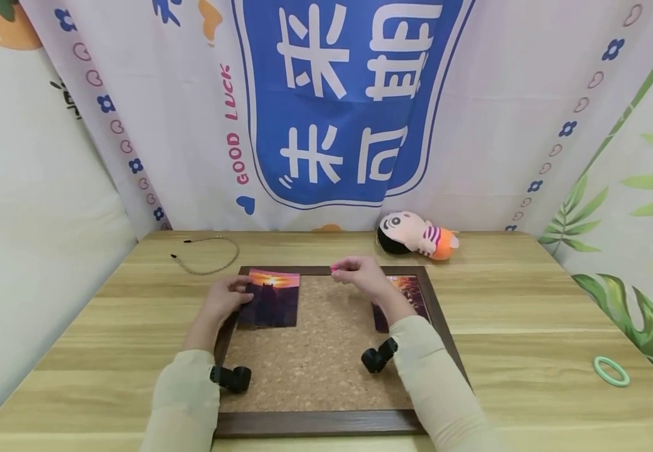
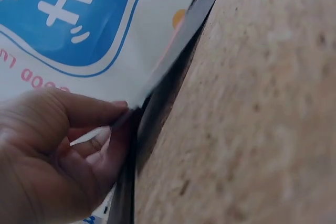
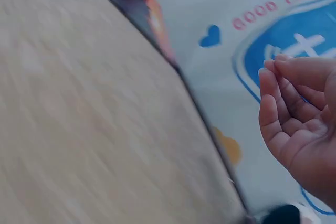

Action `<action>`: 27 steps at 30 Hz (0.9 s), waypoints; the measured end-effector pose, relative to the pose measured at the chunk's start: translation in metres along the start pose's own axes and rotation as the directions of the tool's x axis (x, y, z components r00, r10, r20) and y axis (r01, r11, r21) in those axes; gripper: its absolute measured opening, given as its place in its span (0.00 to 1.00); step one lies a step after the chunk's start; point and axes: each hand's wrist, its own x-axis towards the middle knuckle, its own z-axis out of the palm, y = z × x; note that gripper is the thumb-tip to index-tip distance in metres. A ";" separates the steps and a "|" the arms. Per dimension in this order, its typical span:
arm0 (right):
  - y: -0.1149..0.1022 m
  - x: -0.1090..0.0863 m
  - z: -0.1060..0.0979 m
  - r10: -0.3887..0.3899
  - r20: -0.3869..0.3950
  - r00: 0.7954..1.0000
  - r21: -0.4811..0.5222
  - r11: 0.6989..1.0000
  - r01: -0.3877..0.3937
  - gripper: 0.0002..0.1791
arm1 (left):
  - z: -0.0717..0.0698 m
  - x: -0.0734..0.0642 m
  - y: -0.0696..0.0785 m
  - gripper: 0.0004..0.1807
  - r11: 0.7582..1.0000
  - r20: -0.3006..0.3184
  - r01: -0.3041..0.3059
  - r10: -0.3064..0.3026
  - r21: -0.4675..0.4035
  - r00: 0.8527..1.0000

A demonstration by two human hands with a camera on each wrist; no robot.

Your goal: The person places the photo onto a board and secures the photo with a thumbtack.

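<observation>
My left hand [image 1: 226,300] pinches the left edge of a sunset photo [image 1: 281,311] at the upper left of a framed cork board [image 1: 321,370]. From the left wrist view, the photo [image 2: 181,40] appears edge-on, its border between thumb and fingers. Above the board's upper middle, my right hand [image 1: 362,276] holds a small bright pink thing [image 1: 334,268] at its fingertips; it is too small to name. In the right wrist view the right hand's thumb and fingertips meet, and the pink thing is hidden. A second dark photo [image 1: 411,290] at the upper right is partly covered by my right arm.
Behind the board, a stuffed doll [image 1: 417,235] lies near the table's back edge. A thin headband [image 1: 236,251] is at the back left, and a pale green ring [image 1: 611,371] lies at the right. A printed curtain [image 1: 191,125] hangs behind the wooden table [image 1: 518,326].
</observation>
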 end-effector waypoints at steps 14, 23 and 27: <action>0.020 0.001 0.061 -0.051 0.109 0.993 -0.112 0.992 0.063 0.06 | 0.005 -0.002 -0.001 0.18 0.952 -0.022 -0.102 0.113 0.288 0.993; 0.022 -0.003 0.065 -0.073 0.161 0.984 -0.275 0.954 0.116 0.06 | 0.006 -0.003 0.002 0.22 0.879 0.038 -0.141 0.139 0.455 0.990; 0.019 -0.005 0.065 -0.062 0.180 0.982 -0.286 0.952 0.112 0.06 | 0.008 -0.003 0.004 0.27 0.807 0.086 -0.179 0.159 0.562 0.984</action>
